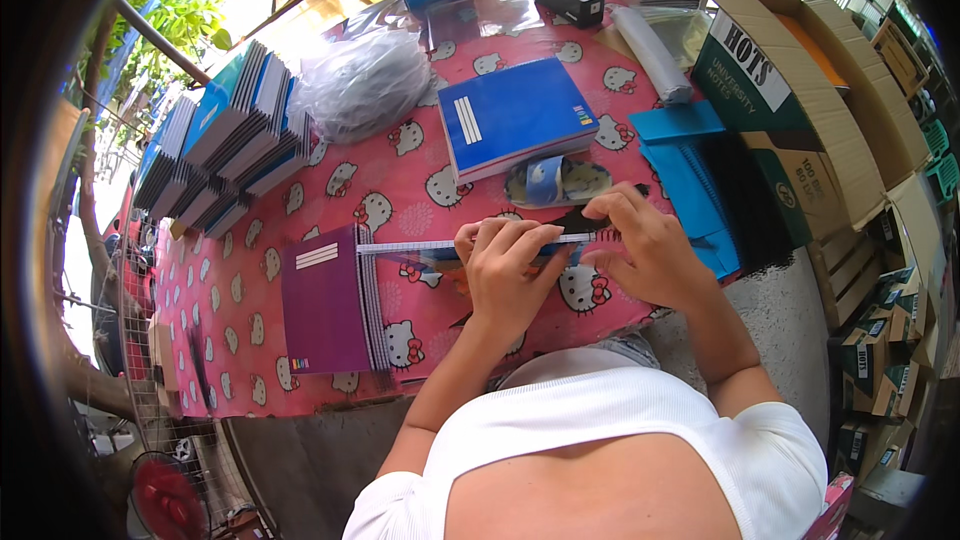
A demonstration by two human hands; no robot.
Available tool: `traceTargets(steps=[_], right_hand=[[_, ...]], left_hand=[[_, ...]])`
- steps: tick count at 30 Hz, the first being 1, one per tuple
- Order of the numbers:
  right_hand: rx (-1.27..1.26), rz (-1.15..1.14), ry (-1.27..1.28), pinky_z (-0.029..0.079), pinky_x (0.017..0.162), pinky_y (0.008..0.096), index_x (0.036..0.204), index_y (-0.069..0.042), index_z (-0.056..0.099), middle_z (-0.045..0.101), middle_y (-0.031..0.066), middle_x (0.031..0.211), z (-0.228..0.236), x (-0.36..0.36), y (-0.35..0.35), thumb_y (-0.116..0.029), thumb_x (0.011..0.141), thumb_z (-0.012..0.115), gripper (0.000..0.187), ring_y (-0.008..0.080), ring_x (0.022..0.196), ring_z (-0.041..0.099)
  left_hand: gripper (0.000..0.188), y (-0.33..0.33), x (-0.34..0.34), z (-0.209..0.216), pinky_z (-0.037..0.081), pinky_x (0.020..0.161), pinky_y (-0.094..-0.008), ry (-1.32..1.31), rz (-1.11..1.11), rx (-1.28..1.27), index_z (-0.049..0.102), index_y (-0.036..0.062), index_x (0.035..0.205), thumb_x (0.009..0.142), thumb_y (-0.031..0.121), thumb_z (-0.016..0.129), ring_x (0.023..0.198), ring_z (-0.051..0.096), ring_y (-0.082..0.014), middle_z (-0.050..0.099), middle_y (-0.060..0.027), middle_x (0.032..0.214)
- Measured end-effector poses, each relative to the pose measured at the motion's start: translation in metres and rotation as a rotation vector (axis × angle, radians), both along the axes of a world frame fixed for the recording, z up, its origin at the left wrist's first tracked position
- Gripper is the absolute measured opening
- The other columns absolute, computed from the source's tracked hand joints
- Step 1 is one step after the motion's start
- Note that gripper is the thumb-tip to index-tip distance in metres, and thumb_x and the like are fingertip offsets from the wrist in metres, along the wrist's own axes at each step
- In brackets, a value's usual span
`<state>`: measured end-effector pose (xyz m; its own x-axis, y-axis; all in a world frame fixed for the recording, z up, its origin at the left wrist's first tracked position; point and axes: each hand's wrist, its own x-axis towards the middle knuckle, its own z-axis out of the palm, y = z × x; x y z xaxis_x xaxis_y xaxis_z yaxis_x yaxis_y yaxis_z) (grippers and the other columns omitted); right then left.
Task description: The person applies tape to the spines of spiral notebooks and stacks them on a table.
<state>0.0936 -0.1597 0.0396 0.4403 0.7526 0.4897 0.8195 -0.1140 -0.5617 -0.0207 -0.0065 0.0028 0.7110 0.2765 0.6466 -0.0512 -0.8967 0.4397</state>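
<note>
My left hand is closed over a notebook held on edge, its white page edges facing up. A short dark wire coil shows at the notebook's right end. Around that coil my right hand is curved, with a visible gap between thumb and fingers; whether it touches the coil is hard to make out. Left of the hands lies a stack of purple notebooks, touching or close to the held notebook's left end. Just beyond my hands sits a blue slipper.
Blue notebooks are stacked mid-table; more notebook stacks stand far left. Clear plastic bags, a tape dispenser and a plastic roll lie behind. Blue covers and an open carton stand at right.
</note>
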Motion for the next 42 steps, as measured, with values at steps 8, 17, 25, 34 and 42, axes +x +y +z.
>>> traceTargets(steps=[8, 17, 25, 34, 42], right_hand=[[-0.065, -0.053, -0.122, 0.049, 0.058, 0.0368, 0.092, -0.006, 0.060, 0.056, 0.0071, 0.083, -0.003, -0.006, 0.004, -0.012, 0.078, 0.068, 0.017, 0.0276, 0.077, 0.062], [0.022, -0.105, -0.310, 0.049, 0.061, 0.0385, 0.084, -0.005, 0.060, 0.056, 0.0073, 0.078, 0.018, -0.015, 0.006, -0.012, 0.080, 0.067, 0.011, 0.0272, 0.076, 0.062], [-0.824, -0.203, -0.145, 0.051, 0.076, 0.0415, 0.107, -0.007, 0.059, 0.059, 0.0130, 0.104, -0.133, 0.040, -0.004, -0.027, 0.068, 0.078, 0.048, 0.0304, 0.100, 0.057], [-0.370, -0.166, -0.664, 0.052, 0.077, 0.0439, 0.117, -0.006, 0.052, 0.058, 0.0130, 0.114, -0.166, 0.105, 0.058, -0.036, 0.064, 0.079, 0.066, 0.0331, 0.113, 0.052], [-0.043, 0.081, 0.281, 0.052, 0.078, 0.0386, 0.110, -0.002, 0.054, 0.063, 0.0165, 0.087, -0.092, 0.112, 0.053, -0.020, 0.073, 0.074, 0.045, 0.0289, 0.084, 0.063]], left_hand=[[0.022, 0.000, 0.004, 0.001, 0.032, 0.083, -0.0333, -0.044, 0.020, -0.001, 0.071, 0.0137, 0.084, 0.064, 0.020, 0.079, 0.079, 0.057, -0.0156, 0.066, 0.0025, 0.081], [0.030, -0.002, 0.002, 0.002, 0.033, 0.083, -0.0321, -0.039, 0.011, -0.009, 0.070, 0.0129, 0.092, 0.065, 0.021, 0.080, 0.074, 0.058, -0.0153, 0.067, 0.0033, 0.080], [0.023, 0.002, -0.001, 0.012, 0.031, 0.093, -0.0382, -0.035, 0.010, -0.013, 0.067, 0.0141, 0.086, 0.068, 0.022, 0.079, 0.082, 0.060, -0.0188, 0.066, -0.0005, 0.082], [0.022, 0.005, -0.003, 0.006, 0.029, 0.098, -0.0407, 0.009, 0.061, -0.104, 0.068, 0.0133, 0.077, 0.066, 0.028, 0.081, 0.079, 0.061, -0.0159, 0.065, 0.0025, 0.076], [0.024, 0.012, -0.006, 0.006, 0.031, 0.096, -0.0396, 0.020, 0.029, -0.067, 0.066, 0.0120, 0.079, 0.065, 0.024, 0.080, 0.080, 0.060, -0.0179, 0.065, 0.0005, 0.075]])
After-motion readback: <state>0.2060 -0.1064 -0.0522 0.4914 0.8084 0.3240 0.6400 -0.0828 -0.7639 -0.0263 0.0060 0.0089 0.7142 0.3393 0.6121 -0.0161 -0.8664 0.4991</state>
